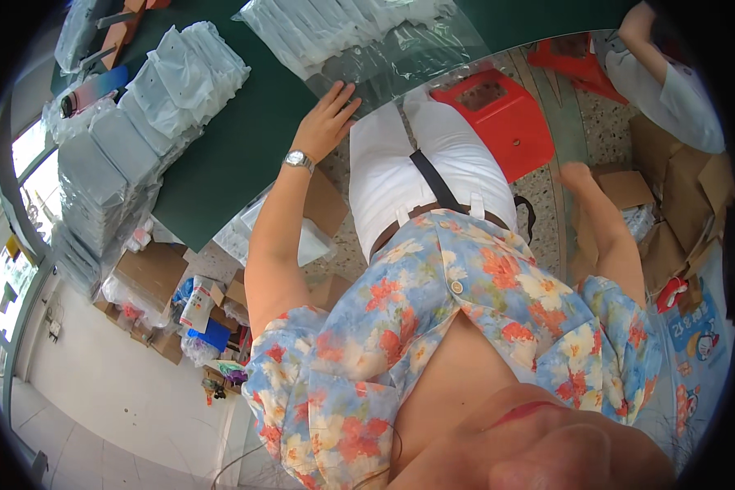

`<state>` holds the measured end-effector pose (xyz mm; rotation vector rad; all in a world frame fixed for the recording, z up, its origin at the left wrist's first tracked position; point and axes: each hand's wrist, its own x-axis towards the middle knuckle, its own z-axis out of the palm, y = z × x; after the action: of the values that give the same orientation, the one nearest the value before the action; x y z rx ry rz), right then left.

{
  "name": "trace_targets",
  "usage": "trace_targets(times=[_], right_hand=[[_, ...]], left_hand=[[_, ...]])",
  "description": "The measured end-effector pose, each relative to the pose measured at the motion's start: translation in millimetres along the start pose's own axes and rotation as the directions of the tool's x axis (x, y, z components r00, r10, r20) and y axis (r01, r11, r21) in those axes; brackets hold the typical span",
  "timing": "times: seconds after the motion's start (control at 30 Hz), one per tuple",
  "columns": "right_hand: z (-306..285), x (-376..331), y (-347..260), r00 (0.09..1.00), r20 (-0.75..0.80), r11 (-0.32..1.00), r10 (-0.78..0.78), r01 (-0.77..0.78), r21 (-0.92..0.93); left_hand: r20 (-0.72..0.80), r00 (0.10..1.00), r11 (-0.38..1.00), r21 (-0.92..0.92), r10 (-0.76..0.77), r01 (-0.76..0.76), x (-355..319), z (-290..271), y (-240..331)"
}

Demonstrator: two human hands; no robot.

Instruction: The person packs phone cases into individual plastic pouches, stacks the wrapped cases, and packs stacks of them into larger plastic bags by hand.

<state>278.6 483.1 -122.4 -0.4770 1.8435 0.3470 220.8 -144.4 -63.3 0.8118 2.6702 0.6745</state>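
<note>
My left hand (328, 122) rests at the edge of a dark green table (249, 151), its fingers stretched out beside a clear plastic bag (408, 57). The fingertips reach the bag's near corner; whether they press on it I cannot tell. Behind that sheet of film lies a row of whitish plastic-wrapped packets (310, 28). On the other side, my right hand (577, 176) hangs low as a loose fist, to the right of a red plastic stool (518, 139). Nothing shows sticking out of it.
Stacks of wrapped packets (110, 167) cover the table's left end, beside a blue-and-pink bottle (94, 91). Cardboard boxes (147, 273) stand below on the left, and open cartons (670, 204) on the right. A co-worker's arm (645, 49) enters at upper right, near another red stool (576, 61).
</note>
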Motion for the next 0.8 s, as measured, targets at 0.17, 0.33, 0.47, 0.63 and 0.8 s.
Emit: trace_targets(times=[0.17, 0.33, 0.47, 0.63, 0.8], right_hand=[[-101, -8, -45, 0.769, -0.611, 0.937, 0.184, 0.051, 0.347], [-254, 26, -104, 0.342, -0.933, 0.968, -0.113, 0.251, -0.025], [-286, 50, -101, 0.074, -0.886, 0.851, -0.458, 0.324, -0.413], [-287, 34, -95, 0.073, -0.975, 0.799, -0.209, 0.587, -0.128], [-314, -54, -108, -0.02, -0.998, 0.572, -0.06, 0.819, -0.051]], left_hand=[[-0.264, 0.951, 0.987, -0.024, -0.163, 0.162, -22, 11, 3], [-0.286, 0.95, 0.987, 0.059, -0.127, 0.15, -20, 11, 5], [-0.337, 0.903, 0.964, -0.108, -0.267, 0.244, -26, 11, 14], [-0.472, 0.796, 0.923, -0.256, -0.38, 0.289, -34, -20, 40], [-0.6, 0.52, 0.784, -0.559, -0.608, 0.27, -48, -89, 82]])
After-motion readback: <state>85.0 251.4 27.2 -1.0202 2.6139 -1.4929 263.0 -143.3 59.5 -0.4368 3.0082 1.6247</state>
